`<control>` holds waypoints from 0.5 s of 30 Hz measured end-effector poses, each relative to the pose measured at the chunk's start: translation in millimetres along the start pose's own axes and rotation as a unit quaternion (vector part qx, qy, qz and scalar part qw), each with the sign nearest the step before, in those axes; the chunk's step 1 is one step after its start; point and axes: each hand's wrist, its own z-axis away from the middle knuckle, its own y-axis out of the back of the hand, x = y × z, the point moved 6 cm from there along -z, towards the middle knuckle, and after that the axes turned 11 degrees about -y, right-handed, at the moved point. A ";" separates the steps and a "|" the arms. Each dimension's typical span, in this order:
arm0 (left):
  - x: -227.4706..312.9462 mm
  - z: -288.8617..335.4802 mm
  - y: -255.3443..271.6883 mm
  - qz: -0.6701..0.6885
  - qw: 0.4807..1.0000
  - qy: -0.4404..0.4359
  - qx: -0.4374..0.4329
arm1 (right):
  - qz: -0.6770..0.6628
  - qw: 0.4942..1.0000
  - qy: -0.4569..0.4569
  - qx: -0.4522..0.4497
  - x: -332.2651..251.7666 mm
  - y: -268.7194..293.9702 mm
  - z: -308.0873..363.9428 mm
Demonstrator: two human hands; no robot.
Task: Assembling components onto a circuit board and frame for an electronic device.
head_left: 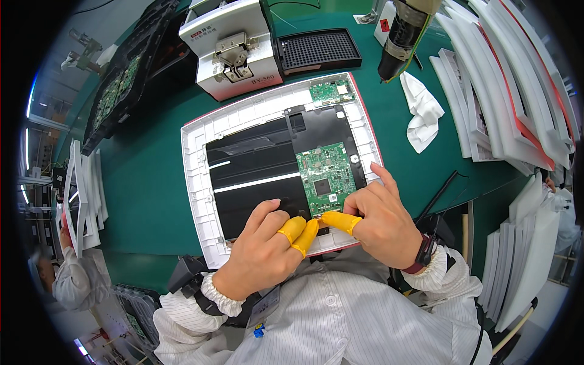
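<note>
Together | left hand (261, 248), right hand (384, 218) (yellow-tipped) | at circuit board (333, 173), near edge

"Where's the green circuit board (331, 164)?"
"Just right of the frame's centre, flat, chip side up."
"Over what?"
"The right part of a black panel (258, 204), inside a slightly turned white ribbed casing (196, 201) with red outer edges."

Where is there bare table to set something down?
Widest is the green table left of the white casing, bounded by the black tray above and white panels further left. A smaller patch lies right of the casing, below the white cloth. Crowded: the far side, at the white machine, and the near edge, at the left hand and right hand.
</note>
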 end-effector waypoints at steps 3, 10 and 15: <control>-0.5 0.1 0.2 0.003 1.000 -0.002 0.000 | -0.006 1.000 -0.002 -0.001 0.6 -0.1 0.1; -1.5 -1.2 2.3 0.013 1.000 0.002 0.000 | 0.012 1.000 0.004 -0.017 1.4 -1.9 0.0; -1.6 -0.8 1.9 0.017 1.000 0.005 0.001 | 0.011 1.000 0.007 -0.013 1.3 -1.8 0.4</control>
